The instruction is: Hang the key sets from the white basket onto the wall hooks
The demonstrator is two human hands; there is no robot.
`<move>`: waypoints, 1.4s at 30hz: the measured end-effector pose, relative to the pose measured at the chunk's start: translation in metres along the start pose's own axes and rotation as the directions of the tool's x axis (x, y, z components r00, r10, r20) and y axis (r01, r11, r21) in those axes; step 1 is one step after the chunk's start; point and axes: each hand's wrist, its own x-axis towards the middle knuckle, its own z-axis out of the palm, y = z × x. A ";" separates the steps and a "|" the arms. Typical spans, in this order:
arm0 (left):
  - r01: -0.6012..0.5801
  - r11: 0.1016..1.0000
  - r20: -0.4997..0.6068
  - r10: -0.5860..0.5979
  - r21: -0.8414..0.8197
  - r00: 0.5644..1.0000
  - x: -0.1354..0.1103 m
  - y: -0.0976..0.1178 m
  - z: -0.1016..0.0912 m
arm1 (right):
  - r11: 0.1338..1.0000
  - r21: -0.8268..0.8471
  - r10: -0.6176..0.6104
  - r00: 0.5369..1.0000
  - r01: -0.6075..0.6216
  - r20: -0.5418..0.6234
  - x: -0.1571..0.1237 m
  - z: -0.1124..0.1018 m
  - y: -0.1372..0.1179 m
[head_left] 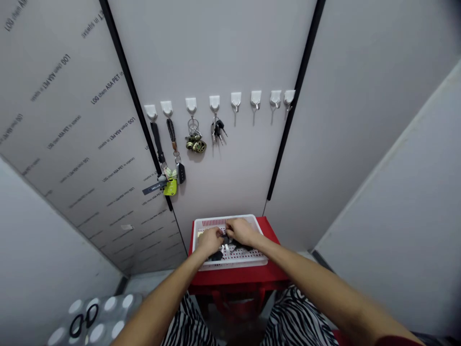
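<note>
Both of my hands are inside a white plastic basket [237, 264] with a perforated bottom. My left hand [211, 240] is closed in a pinch at the left of a small bunch of keys [226, 248]. From the other side, my right hand [240, 231] pinches at the top of the same keys, fingers bent down. Dark heads and silvery blades of the keys show between the hands; the fingertips partly cover them. A black object [216, 256] lies below my left hand, and more dark items [242, 245] lie under my right wrist.
The basket stands on a red box [248, 276] against a grey panel. White hooks [214, 102] line the panel; the left ones carry key sets [196, 142], black-headed keys [218, 130] and strapped keyrings [172, 185]. Packed bottles [104, 319] with scissors [84, 320] sit lower left.
</note>
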 end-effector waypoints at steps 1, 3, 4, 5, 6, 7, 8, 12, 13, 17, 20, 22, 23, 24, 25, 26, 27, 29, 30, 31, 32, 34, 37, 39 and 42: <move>0.001 0.999 0.014 -0.001 -0.042 1.000 0.001 0.001 0.000 | 0.996 0.075 0.038 0.999 -0.038 0.002 0.000 -0.001 0.001; -0.027 0.983 0.024 0.031 -0.183 0.999 0.002 0.002 0.001 | 0.966 0.245 0.084 0.996 -0.082 0.002 -0.001 -0.004 0.005; -0.056 0.962 0.021 0.064 -0.268 0.998 0.004 0.003 0.002 | 0.940 0.330 0.093 0.996 -0.087 -0.003 -0.002 -0.006 0.006; -0.097 0.932 0.012 0.107 -0.349 0.994 0.005 0.005 0.002 | 0.908 0.410 0.104 0.995 -0.090 -0.012 -0.002 -0.008 0.008; -0.136 0.899 -0.003 0.148 -0.415 0.989 0.006 0.007 0.002 | 0.870 0.484 0.119 0.993 -0.095 -0.019 -0.002 -0.010 0.009; -0.168 0.871 -0.018 0.180 -0.461 0.983 0.007 0.010 0.001 | 0.829 0.550 0.137 0.990 -0.102 -0.022 -0.002 -0.012 0.011; -0.193 0.853 -0.034 0.202 -0.485 0.979 0.008 0.013 -0.001 | 0.786 0.609 0.155 0.988 -0.109 -0.023 -0.002 -0.015 0.012; -0.196 0.857 -0.092 0.174 -0.477 0.981 0.010 0.026 -0.022 | 0.657 0.749 0.180 0.983 -0.085 -0.046 0.000 -0.030 0.015; -0.194 0.859 -0.091 0.171 -0.473 0.981 0.011 0.030 -0.029 | 0.649 0.759 0.162 0.985 -0.059 -0.062 0.000 -0.034 0.015; -0.225 0.873 -0.101 0.202 -0.432 0.974 0.014 0.048 -0.059 | 0.662 0.748 0.070 0.988 0.055 -0.134 -0.003 -0.049 0.012; -0.241 0.898 -0.140 0.202 -0.369 0.969 0.017 0.065 -0.079 | 0.653 0.747 0.068 0.974 0.121 -0.217 -0.005 -0.063 0.007; -0.251 0.897 -0.154 0.208 -0.363 0.966 0.018 0.077 -0.092 | 0.665 0.730 0.089 0.954 0.156 -0.285 -0.004 -0.077 0.004; -0.266 0.889 -0.162 0.220 -0.373 0.962 0.017 0.083 -0.099 | 0.677 0.716 0.100 0.943 0.169 -0.317 -0.003 -0.086 0.002; -0.285 0.874 -0.169 0.236 -0.394 0.957 0.017 0.089 -0.106 | 0.689 0.702 0.109 0.932 0.179 -0.344 -0.001 -0.096 0.001; -0.307 0.853 -0.176 0.255 -0.422 0.951 0.016 0.096 -0.115 | 0.698 0.692 0.115 0.924 0.186 -0.364 0.001 -0.108 0.000; -0.332 0.828 -0.185 0.277 -0.452 0.943 0.015 0.102 -0.125 | 0.704 0.683 0.115 0.918 0.194 -0.379 0.004 -0.122 -0.002; -0.357 0.801 -0.200 0.297 -0.480 0.934 0.014 0.109 -0.137 | 0.708 0.677 0.113 0.912 0.204 -0.393 0.007 -0.137 -0.004; -0.414 0.759 -0.265 0.321 -0.503 0.909 0.015 0.123 -0.162 | 0.712 0.665 0.118 0.895 0.225 -0.430 0.016 -0.170 -0.010; -0.445 0.749 -0.317 0.323 -0.491 0.892 0.016 0.129 -0.175 | 0.710 0.662 0.128 0.879 0.242 -0.458 0.022 -0.186 -0.013; -0.474 0.749 -0.375 0.319 -0.462 0.870 0.018 0.136 -0.187 | 0.704 0.661 0.148 0.857 0.260 -0.494 0.028 -0.202 -0.017; -0.498 0.759 -0.435 0.313 -0.420 0.844 0.020 0.142 -0.199 | 0.697 0.661 0.169 0.832 0.278 -0.528 0.035 -0.216 -0.021; -0.513 0.808 -0.544 0.301 -0.291 0.783 0.026 0.152 -0.218 | 0.689 0.659 0.225 0.775 0.302 -0.590 0.050 -0.238 -0.027; -0.471 0.879 -0.617 0.330 -0.076 0.715 0.032 0.163 -0.234 | 0.730 0.624 0.316 0.673 0.279 -0.669 0.069 -0.258 -0.031; -0.450 0.893 -0.611 0.362 0.010 0.704 0.034 0.166 -0.237 | 0.780 0.586 0.361 0.608 0.219 -0.707 0.078 -0.263 -0.030; -0.428 0.902 -0.599 0.372 0.053 0.709 0.037 0.166 -0.235 | 0.847 0.520 0.377 0.565 0.110 -0.734 0.087 -0.264 -0.027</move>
